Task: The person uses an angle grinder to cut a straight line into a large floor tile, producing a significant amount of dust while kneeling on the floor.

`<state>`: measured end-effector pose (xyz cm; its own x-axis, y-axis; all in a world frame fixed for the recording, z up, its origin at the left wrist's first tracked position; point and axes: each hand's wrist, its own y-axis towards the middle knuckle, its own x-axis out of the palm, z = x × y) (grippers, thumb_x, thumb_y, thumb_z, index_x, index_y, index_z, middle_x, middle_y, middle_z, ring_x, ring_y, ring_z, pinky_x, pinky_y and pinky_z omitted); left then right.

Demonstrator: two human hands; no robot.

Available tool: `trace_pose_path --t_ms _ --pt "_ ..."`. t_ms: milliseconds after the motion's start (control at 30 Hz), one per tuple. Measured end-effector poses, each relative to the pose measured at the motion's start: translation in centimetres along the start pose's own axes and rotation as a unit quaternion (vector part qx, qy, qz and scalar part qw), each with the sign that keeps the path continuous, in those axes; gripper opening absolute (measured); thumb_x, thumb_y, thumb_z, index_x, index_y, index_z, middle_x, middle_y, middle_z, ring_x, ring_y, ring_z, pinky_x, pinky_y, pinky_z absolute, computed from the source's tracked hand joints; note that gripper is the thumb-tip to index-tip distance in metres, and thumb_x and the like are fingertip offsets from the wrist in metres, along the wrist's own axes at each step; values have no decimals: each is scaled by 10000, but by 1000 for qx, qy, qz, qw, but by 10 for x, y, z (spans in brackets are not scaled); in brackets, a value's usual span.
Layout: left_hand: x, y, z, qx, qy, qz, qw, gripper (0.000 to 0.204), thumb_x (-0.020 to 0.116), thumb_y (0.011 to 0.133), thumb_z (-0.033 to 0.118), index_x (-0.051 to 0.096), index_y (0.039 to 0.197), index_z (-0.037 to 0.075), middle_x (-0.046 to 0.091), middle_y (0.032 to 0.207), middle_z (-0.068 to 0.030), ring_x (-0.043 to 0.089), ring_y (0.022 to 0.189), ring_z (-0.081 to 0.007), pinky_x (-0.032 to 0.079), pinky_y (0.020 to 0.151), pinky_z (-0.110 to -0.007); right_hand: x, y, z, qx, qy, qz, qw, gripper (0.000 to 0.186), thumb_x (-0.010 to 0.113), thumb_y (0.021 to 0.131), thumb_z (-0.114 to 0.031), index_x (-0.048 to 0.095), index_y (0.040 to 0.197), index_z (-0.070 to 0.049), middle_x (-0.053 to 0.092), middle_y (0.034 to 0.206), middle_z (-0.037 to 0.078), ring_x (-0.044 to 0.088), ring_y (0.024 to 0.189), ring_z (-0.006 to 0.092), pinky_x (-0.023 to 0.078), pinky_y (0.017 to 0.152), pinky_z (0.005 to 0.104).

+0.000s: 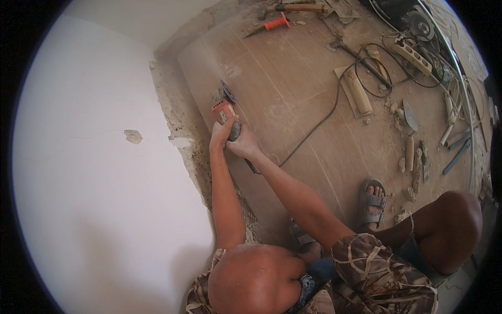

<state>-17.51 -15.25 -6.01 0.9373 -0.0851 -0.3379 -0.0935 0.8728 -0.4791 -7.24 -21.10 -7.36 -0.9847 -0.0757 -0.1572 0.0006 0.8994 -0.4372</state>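
Observation:
Both my hands are wrapped round a red and black angle grinder (223,110) beside the foot of the white wall. My left hand (219,136) grips the body, and my right hand (246,144) is closed round the rear end. The dark disc (228,91) stands on edge at the grinder's far end, over the wood-look floor (282,125). Pale dust hangs just beyond it; whether the disc touches the floor is hard to tell. A black power cord (308,137) trails from the grinder toward the right.
A broken, rough strip runs along the base of the white wall (94,172). Far off lie a red-guarded chisel (269,26) and a wooden-handled hammer (298,8). To the right are a power strip (412,56), a pointed trowel (410,116), rubble and coiled cables.

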Motion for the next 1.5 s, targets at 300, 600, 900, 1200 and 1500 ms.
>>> trace_pose_path --t_ms 300,600,900,1200,1500 --pt "1 0 -5 -19 -4 -4 1000 471 756 746 395 661 1011 18 651 892 -40 609 776 -132 474 679 -303 1 -2 5 12 6 -5 1000 855 765 629 -403 415 1288 14 612 1149 276 597 1098 410 465 926 456" --pt "2 -4 -6 -15 -32 -18 999 439 757 764 371 655 1011 23 650 874 -33 609 763 -129 476 678 -307 1 -4 6 22 -21 -6 1000 832 756 632 -390 424 1284 4 619 1142 263 606 1085 401 472 915 453" --pt "2 -5 -10 -12 -23 -11 1000 449 754 761 379 646 1020 27 644 868 -26 603 748 -132 474 678 -311 0 -7 7 1 -32 -3 999 809 747 645 -375 405 1243 49 620 1086 281 624 1032 403 491 864 437" --pt "4 -12 -8 -13 -19 -12 1000 455 749 761 376 640 1041 35 641 901 -36 602 774 -136 475 696 -312 1 -9 13 -4 -37 5 999 802 747 634 -378 426 1227 57 626 1066 274 632 1016 395 494 861 429" --pt "4 -15 -11 2 -19 -19 1000 451 752 756 367 639 1039 34 642 893 -27 603 773 -129 475 691 -302 -8 -22 0 5 -17 -8 1000 796 747 634 -380 435 1221 58 626 1074 270 629 1026 394 492 865 429"
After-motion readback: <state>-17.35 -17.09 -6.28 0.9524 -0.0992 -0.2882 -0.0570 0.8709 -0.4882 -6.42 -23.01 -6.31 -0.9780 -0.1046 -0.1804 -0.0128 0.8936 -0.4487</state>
